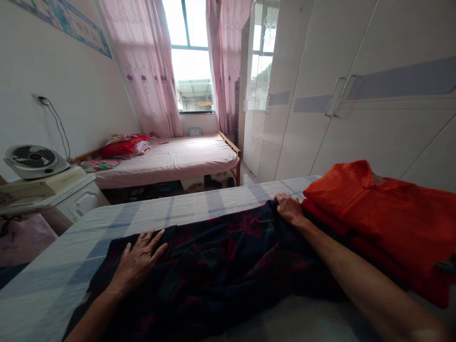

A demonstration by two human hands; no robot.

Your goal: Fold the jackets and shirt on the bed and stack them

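A dark navy garment (213,266) with a red and green pattern lies spread across the bed in front of me. Its exact kind I cannot tell. My left hand (142,254) rests flat on its left part, fingers spread. At the garment's far right corner, my right hand (288,207) has its fingers closed on the edge of the cloth. Close by my right forearm is a pile of folded clothes, with an orange garment (377,199) on top and red cloth (388,256) beneath it.
Blue-and-white striped bedding (117,223) lies under the garment. A white wardrobe (320,137) stands along the right. Beyond is a second bed (185,156) with a pink sheet. A fan (33,159) sits on a bedside cabinet (80,202) at left.
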